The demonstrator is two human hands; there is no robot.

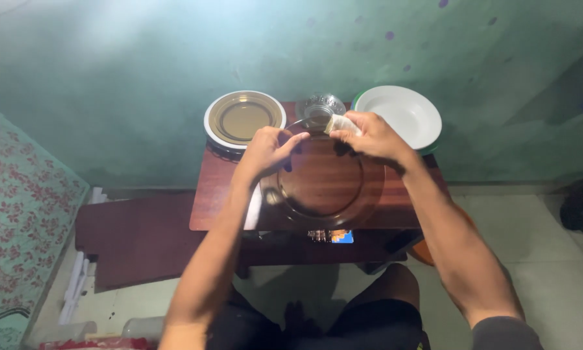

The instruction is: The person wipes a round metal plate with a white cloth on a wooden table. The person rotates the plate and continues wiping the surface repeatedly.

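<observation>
The person is sitting at a small dark wooden surface (207,201) set against a green wall (142,78). A clear glass plate (324,185) is lying flat at the middle of the surface, its rim reaching the near edge.

The left hand (269,152) is resting on the far left rim of the glass plate, fingers curled over the edge and gripping it. The right hand (369,137) is sitting at the far right rim, fingers closed on a white cloth (342,123) that is bunched under the fingertips and pressing against the plate's far edge. Both forearms are reaching in from the near side, the two hands lying just beside each other over the far half of the plate.

Beyond the hands, a small glass bowl (322,107) is standing at the far edge of the surface, just beside the cloth. To its left, a brown plate (243,118) is sitting on top of a white one, overhanging the far left corner. To its right, a white dish (402,115) is resting on a green one, overhanging the far right corner.

A patterned bed cover (19,194) is showing at the left. The person's knees are showing below the near edge, above a pale tiled floor (551,259).
</observation>
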